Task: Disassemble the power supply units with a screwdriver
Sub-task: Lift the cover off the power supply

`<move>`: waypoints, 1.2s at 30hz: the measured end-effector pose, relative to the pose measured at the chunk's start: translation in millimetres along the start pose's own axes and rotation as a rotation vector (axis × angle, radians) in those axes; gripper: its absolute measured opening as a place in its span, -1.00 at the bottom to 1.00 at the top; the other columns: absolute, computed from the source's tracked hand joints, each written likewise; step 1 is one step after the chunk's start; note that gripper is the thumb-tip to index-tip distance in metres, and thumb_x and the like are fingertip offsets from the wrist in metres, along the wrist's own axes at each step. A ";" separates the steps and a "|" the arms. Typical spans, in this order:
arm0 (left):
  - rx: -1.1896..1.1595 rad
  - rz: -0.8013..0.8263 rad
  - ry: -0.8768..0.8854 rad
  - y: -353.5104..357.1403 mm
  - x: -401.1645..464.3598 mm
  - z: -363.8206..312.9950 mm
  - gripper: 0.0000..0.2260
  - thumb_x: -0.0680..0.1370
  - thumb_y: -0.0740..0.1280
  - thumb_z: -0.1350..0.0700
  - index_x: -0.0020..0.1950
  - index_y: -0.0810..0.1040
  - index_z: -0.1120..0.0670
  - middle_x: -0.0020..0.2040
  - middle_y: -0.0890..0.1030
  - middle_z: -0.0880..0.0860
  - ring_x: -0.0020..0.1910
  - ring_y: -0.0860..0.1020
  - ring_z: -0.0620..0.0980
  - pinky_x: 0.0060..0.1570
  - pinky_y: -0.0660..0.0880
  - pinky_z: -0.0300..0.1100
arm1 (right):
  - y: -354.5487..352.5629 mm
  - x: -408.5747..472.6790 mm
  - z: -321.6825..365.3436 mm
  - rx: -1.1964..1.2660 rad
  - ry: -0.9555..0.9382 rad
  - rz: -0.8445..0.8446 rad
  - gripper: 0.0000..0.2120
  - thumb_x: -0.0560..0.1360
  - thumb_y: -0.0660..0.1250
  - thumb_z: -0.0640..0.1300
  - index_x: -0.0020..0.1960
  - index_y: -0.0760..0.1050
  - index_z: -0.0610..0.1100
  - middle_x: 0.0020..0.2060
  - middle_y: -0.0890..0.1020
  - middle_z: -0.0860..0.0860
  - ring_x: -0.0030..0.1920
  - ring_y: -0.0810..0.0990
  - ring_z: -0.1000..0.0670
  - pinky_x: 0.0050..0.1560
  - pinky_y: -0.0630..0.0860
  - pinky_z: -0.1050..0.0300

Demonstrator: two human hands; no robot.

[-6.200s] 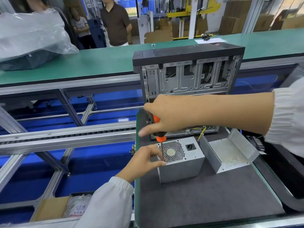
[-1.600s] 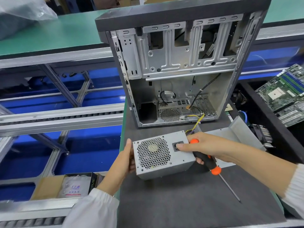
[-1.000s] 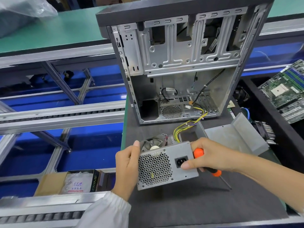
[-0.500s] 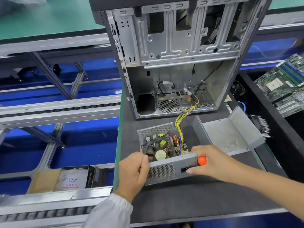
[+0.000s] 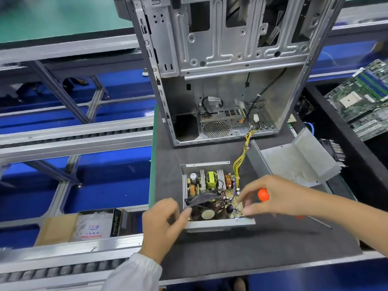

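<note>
- Now the scene is dominated by the stripped computer case, which is stood upright on the grey mat at twelve o'clock, its side open.
- At two o'clock of the power supply unit, the removed metal cover is seen lying open side up on the mat, well apart from the hands.
- At three o'clock of the case, a green circuit board is laid in a dark tray.
- The power supply unit itself is found at the mat's centre; since half a second ago it has been tipped flat, so that its open top faces the camera and the fan, coils and heat sinks are exposed. By this it is judged that the cover step is done and the internal screws or the fan are next to be reached.
- A yellow wire bundle is run from the unit toward the case at one o'clock.
- At eight o'clock, a box is seen below the mat; "PRIME" can be read on its side, and red writing on the bag inside is too blurred.
- The left hand is held at the unit's seven o'clock corner, fingers loosely curled and touching the rim; a firm grip cannot be told.
- The right hand is wrapped round the screwdriver, whose shaft points to four o'clock, with forefinger and thumb stretched to the unit's wall.
</note>
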State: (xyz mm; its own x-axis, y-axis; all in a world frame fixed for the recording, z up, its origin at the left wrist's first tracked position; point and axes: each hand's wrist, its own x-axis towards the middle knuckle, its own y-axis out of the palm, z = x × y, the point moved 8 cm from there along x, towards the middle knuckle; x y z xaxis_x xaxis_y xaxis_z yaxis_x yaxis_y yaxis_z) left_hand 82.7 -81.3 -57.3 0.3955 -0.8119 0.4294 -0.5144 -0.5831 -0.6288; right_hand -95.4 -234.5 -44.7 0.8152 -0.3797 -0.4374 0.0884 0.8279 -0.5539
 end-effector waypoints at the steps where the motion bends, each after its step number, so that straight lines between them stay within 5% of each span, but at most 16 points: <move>1: -0.027 -0.006 -0.064 -5.3 3.8 6.9 -0.53 0.54 0.20 -0.33 -0.35 0.33 0.01 -0.44 0.30 -0.13 -0.41 0.30 -0.15 -0.38 0.25 -0.30 | -5.0 3.4 -0.3 -0.012 0.009 -0.028 -0.87 0.39 0.47 0.06 -0.06 0.63 0.14 -0.21 0.67 0.15 -0.52 0.49 0.10 -0.41 0.47 0.27; 5: 0.111 0.212 -0.060 3.0 21.6 4.4 -0.46 0.31 0.25 -0.52 -0.08 0.57 -0.10 -0.45 0.40 -0.19 -0.39 0.42 -0.26 -0.31 0.36 -0.44 | -18.3 17.3 -5.8 -0.121 0.095 -0.132 -0.87 0.46 0.38 -0.13 -0.09 0.60 0.11 -0.23 0.66 0.09 -0.59 0.49 0.11 -0.32 0.55 0.18; 7: 0.141 0.344 -0.016 13.8 28.1 -2.4 -0.46 0.32 0.28 -0.50 -0.07 0.66 -0.08 -0.35 0.59 -0.17 -0.36 0.51 -0.22 -0.29 0.55 -0.19 | -15.4 22.1 -8.1 -0.159 0.140 -0.107 -0.84 0.46 0.35 -0.15 -0.08 0.60 0.10 -0.22 0.64 0.10 -0.60 0.48 0.13 -0.32 0.52 0.23; 9: 0.045 0.414 -0.035 19.3 32.8 -4.0 -0.63 0.35 0.41 -0.36 -0.13 0.67 -0.08 -0.38 0.55 -0.16 -0.42 0.44 -0.14 -0.37 0.51 -0.13 | -10.6 25.2 -9.0 -0.168 0.158 -0.079 -0.83 0.45 0.35 -0.15 -0.07 0.62 0.10 -0.22 0.62 0.10 -0.61 0.47 0.12 -0.40 0.48 0.29; 12: -0.272 0.366 -0.190 14.2 41.2 3.1 -0.84 0.32 0.54 -0.11 -0.19 0.64 -0.14 -0.47 0.30 -0.14 -0.46 0.21 -0.16 -0.42 0.20 -0.38 | -5.6 28.0 -7.6 -0.170 0.162 -0.071 -0.84 0.43 0.37 -0.14 -0.11 0.65 0.11 -0.23 0.61 0.09 -0.55 0.49 0.15 -0.33 0.53 0.22; 14: -0.387 0.316 -0.283 10.8 48.3 9.7 -0.85 0.32 0.58 -0.06 -0.21 0.65 -0.14 -0.49 0.27 -0.14 -0.45 0.18 -0.19 -0.41 0.13 -0.39 | -2.8 29.9 -8.4 -0.236 0.155 -0.064 -0.85 0.41 0.38 -0.13 -0.17 0.66 0.11 -0.22 0.64 0.12 -0.30 0.56 0.16 -0.15 0.56 0.16; 22: -0.636 0.330 -0.489 24.7 68.9 23.0 -0.93 0.39 0.45 0.01 -0.23 0.66 -0.01 -0.35 0.62 -0.02 -0.34 0.54 -0.14 -0.31 0.47 -0.35 | 4.4 34.4 -19.5 -0.400 0.156 -0.090 -0.86 0.43 0.36 -0.07 -0.14 0.64 0.17 -0.38 0.46 0.35 -0.09 0.36 0.20 -0.23 0.35 0.21; 26: -0.705 0.365 -0.566 32.1 65.8 32.6 -0.70 0.44 0.37 -0.17 -0.29 0.63 0.05 -0.32 0.64 0.02 -0.34 0.57 -0.09 -0.32 0.45 -0.32 | 9.0 34.5 -22.1 -0.408 0.167 -0.081 -0.87 0.44 0.36 -0.06 -0.10 0.63 0.15 -0.30 0.50 0.26 -0.07 0.36 0.16 -0.16 0.40 0.18; 31: -0.788 0.411 -0.729 37.7 58.8 48.0 -0.51 0.47 0.33 -0.28 0.02 0.69 0.14 -0.04 0.69 0.24 -0.05 0.67 0.22 0.01 0.59 0.00 | 1.2 36.6 -10.3 -0.379 0.135 -0.168 -0.92 0.45 0.35 -0.03 -0.14 0.61 0.14 -0.21 0.54 0.22 -0.02 0.45 0.10 -0.13 0.47 0.14; 36: -0.960 0.385 -0.933 44.5 44.3 59.6 -0.52 0.45 0.36 -0.26 0.07 0.69 0.12 0.06 0.67 0.23 0.04 0.66 0.20 -0.06 0.60 -0.10 | -8.7 41.3 6.1 -0.336 0.098 -0.271 -0.89 0.45 0.33 -0.07 -0.18 0.60 0.12 -0.26 0.57 0.21 -0.08 0.57 0.04 -0.11 0.55 0.09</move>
State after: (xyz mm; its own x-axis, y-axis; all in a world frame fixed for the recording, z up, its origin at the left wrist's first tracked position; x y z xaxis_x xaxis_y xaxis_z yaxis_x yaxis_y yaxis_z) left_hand 122.6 -141.6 -104.9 0.2710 -0.8274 -0.4919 -0.8704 -0.4289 0.2418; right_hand -59.0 -254.8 -53.7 0.7288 -0.6153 -0.3004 0.0875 0.5188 -0.8504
